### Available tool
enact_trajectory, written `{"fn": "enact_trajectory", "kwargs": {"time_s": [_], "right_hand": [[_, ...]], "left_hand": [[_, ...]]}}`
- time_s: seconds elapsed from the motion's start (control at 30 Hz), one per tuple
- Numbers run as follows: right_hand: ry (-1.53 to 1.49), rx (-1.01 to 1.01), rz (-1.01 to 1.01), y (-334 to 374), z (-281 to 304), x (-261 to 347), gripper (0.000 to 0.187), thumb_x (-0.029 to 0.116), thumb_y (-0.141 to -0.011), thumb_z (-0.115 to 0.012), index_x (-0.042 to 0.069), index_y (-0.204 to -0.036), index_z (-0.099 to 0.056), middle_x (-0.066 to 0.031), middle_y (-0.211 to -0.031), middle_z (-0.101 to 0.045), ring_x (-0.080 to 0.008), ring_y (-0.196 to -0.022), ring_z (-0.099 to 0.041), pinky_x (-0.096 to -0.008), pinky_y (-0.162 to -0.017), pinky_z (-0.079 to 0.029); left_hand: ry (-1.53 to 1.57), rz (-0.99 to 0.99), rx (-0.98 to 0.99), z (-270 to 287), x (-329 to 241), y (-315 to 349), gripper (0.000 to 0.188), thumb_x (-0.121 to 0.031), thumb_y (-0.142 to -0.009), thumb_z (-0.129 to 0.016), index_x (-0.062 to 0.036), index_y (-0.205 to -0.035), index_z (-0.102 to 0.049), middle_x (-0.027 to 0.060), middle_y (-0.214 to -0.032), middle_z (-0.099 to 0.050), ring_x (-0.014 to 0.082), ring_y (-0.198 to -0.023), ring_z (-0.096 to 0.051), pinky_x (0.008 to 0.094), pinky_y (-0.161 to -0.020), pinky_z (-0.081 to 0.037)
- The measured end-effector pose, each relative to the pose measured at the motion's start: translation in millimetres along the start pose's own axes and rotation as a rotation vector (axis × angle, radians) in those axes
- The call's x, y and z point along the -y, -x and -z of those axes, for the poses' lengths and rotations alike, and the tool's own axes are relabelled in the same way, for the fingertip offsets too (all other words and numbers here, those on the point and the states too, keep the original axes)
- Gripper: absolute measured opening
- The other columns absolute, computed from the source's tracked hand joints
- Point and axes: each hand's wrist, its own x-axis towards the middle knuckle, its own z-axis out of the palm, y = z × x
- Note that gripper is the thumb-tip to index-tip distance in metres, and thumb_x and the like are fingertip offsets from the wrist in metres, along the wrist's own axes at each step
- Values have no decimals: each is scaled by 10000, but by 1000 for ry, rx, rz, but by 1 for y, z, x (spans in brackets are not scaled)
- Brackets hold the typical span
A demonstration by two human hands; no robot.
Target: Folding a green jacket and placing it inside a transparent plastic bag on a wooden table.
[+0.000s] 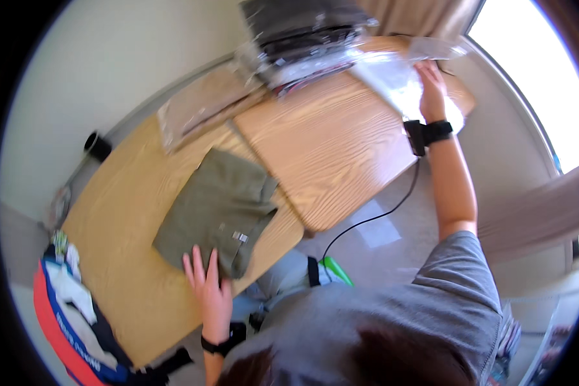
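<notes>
Green shirt (219,209): folded, on wooden table (128,257).
Left hand (207,283): fingers flat, open, on shirt's 6 o'clock edge.
Right hand (431,87): fingers open, on clear bag (392,83).

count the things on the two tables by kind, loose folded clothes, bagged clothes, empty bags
Loose folded garments: 1, the olive-green garment under the left hand.
Bagged garments lying single: 1, the tan bagged garment.
Stacks of bagged clothes: 1, the dark stack; pieces inside too blurred to count.
Clear empty bags: 1, the clear bag under the right hand.
Total: 4
</notes>
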Motion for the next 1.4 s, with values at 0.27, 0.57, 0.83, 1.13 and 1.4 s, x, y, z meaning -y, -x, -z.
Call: {"fn": "enact_trajectory", "kwargs": {"time_s": [0.27,0.57,0.83,1.13,1.4], "right_hand": [[-671,218,96,72,-122,293,70,86,-837,-608,31,-879,-611,-204,-1494,-268,-281,-1385,-268,-347,-1075,-252],[-979,1197,-320,226,-247,428,155,178,-882,-579,29,-845,-598,-204,-1494,-274,-220,-1231,-483,-302,-904,-418],[-948,1390,-99,210,-203,428,226,190,-876,-600,81,-1072,-628,-150,-1377,-472,-247,-1242,-479,-322,-990,-380],[-995,490,-1009,177,-139,292,258,115,-889,-547,2,-1121,-550,-81,-1041,-571,-162,-952,-527,-289,-846,-423],[-1138,723,-1710,205,-142,294,505,299,-876,-646,-62,-1161,-437,-174,-1200,-517,-285,-1145,-506,-397,-1019,-384]], "left_hand": [[393,-7,43,24,21,12,507,-82,-718,-645,-75,-1195,-472,179,-1450,-314,408,-1385,-179,481,-1114,-172],[981,120,-436,59,56,50,489,-260,-929,-541,-117,-1349,-337,153,-1550,-62,283,-1418,-115,448,-1108,-158],[1093,661,-363,51,87,50,308,-148,-959,-497,-40,-1246,-527,130,-1268,-512,167,-1146,-490,291,-964,-374],[934,658,-660,54,142,60,563,14,-872,-567,-81,-1401,-400,18,-876,-535,74,-788,-514,207,-704,-432],[869,733,-771,76,196,92,593,8,-863,-576,-86,-1414,-376,23,-916,-529,75,-791,-501,210,-723,-424]]}}
